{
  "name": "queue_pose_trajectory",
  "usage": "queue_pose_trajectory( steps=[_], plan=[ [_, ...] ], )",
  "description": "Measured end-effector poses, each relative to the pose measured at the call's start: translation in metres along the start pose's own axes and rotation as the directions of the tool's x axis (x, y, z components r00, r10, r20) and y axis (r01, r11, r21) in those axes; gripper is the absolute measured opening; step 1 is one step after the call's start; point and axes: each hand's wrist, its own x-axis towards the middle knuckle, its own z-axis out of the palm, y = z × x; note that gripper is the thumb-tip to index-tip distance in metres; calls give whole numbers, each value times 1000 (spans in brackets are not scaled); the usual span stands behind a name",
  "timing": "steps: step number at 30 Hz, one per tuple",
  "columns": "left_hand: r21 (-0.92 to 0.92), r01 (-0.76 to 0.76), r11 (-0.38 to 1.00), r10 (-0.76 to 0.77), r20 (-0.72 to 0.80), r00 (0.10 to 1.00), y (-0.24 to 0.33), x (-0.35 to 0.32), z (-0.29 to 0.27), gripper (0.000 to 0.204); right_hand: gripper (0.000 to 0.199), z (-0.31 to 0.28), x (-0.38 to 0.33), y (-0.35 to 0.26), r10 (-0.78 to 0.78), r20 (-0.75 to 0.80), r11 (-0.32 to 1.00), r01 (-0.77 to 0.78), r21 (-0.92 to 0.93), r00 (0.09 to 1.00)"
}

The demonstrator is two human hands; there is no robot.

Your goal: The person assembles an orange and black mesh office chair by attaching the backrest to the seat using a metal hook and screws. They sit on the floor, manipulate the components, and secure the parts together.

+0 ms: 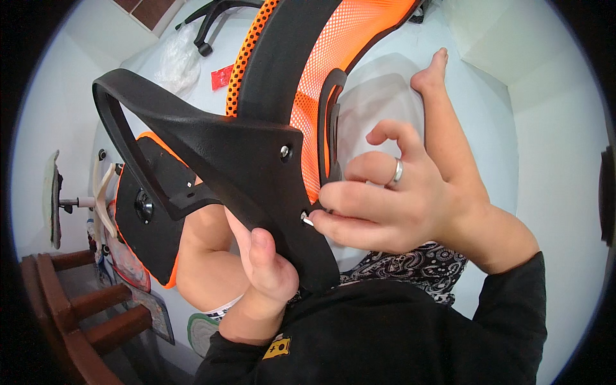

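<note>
A black plastic chair armrest (250, 154) leans across the middle, against an orange mesh chair backrest (333, 38) with a black frame. My left hand (273, 269) holds the armrest's lower part from the left, thumb raised in front and the other fingers hidden behind it. My right hand (391, 199), a ring on one finger, is curled at the armrest's right edge. Its fingertips are at a small silver metal piece (307, 219) in the lower hole; whether this is a bolt or a tool end cannot be told. A silver bolt (285, 152) sits in the upper hole.
At left, a black chair seat (151, 212) with orange edging stands on its side by my leg. A black chair base (212, 19), clear plastic bag (179, 64) and red packet (222, 77) lie beyond. Brown wooden furniture (70, 308) stands lower left; a white wall (558, 160) is at right.
</note>
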Motion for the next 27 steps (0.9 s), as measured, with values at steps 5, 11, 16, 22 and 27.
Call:
queue_pose_trajectory(
  steps=[5,11,16,22,27],
  plan=[
    [13,11,1000,-11,-45,999,2,-2,4,76,7,-6,5,2,-45,28,998,46,-33,999],
    [132,-26,991,42,-120,992,-4,-9,-1,58,6,-2,1,0,-61,17,996,62,-57,998],
    [55,-25,998,28,-60,998,0,1,4,64,9,17,-11,10,-82,-129,996,84,11,988],
    [39,-20,999,27,-170,985,-4,-5,3,51,15,32,-24,18,-52,-130,991,67,114,990],
    [-26,-32,999,29,-118,993,-4,-2,6,53,18,45,-42,-11,325,-100,898,-274,345,940]
  ],
)
